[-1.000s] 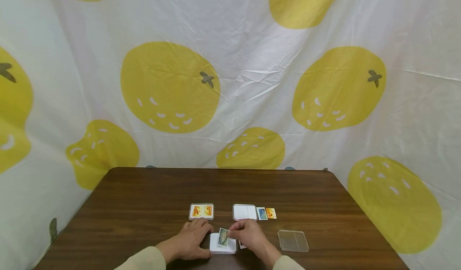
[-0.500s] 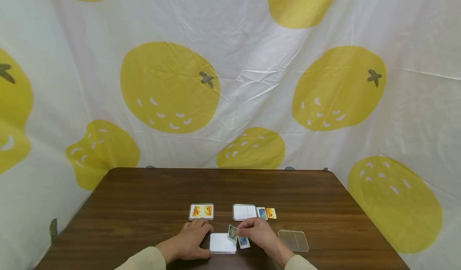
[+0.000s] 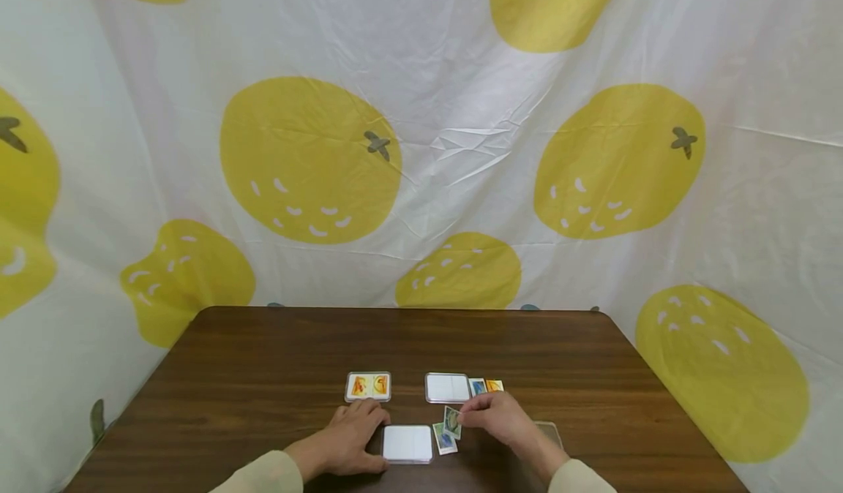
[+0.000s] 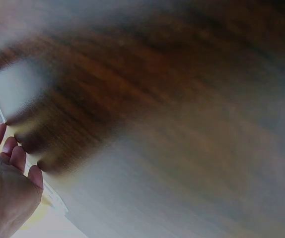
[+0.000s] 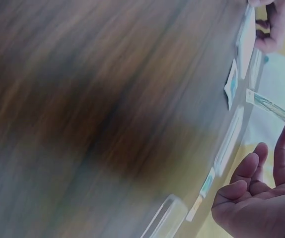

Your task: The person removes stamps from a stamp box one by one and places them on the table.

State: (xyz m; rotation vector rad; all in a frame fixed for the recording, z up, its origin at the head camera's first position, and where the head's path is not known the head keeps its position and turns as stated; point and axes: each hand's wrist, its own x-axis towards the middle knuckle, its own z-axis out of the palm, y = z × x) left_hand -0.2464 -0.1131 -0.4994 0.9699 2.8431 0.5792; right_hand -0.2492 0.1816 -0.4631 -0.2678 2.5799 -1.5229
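My right hand (image 3: pixel 502 420) pinches a small greenish stamp (image 3: pixel 452 422) between thumb and index finger. In the right wrist view the same stamp (image 5: pixel 265 103) is raised off the table, its other fingers loosely bent. In the head view it overlaps a blue-and-green stamp (image 3: pixel 445 442) lying on the wood. Just left of that lies a flat clear case with a white insert (image 3: pixel 407 444). My left hand (image 3: pixel 352 438) rests at the case's left side, thumb by the near corner. The left wrist view shows that hand's fingertips (image 4: pixel 35 173) down on the table.
Farther back, a clear case holds two orange stamps (image 3: pixel 369 386). To its right lies another case with a white insert (image 3: pixel 448 388), beside a blue stamp (image 3: pixel 477 387) and an orange stamp (image 3: pixel 494 385). A clear lid (image 3: pixel 549 430) is partly covered by the right forearm.
My right hand has carried the greenish stamp right, from over the white insert to above the blue-and-green stamp, uncovering that stamp. The left hand has stayed in place.
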